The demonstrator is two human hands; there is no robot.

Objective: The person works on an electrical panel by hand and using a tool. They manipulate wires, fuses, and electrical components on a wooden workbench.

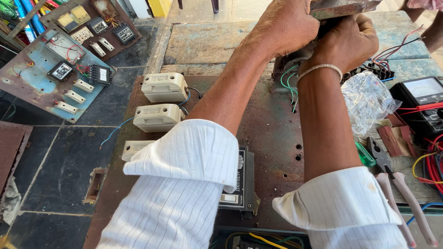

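Both the left hand (288, 27) and right hand (346, 41) clamp a rusty metal part (339, 7) at the board's (272, 124) far edge; fitting underway, steady alignment needed.

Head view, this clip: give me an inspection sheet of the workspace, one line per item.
Surface: rusty metal panel lying on a worn bench.
Job's things: grey fitting at the panel's far edge, under a rusty plate.
Clutter: three cream fuse boxes, black unit, plastic bag, pliers, green-handled screwdriver, multimeter.
Hands: left hand and right hand both closed around the fitting.
Cables: green wires below the fitting; red leads at right; blue wire at left.
Surroundings: two more switchboards on the tiled floor; another person's arm at top right.
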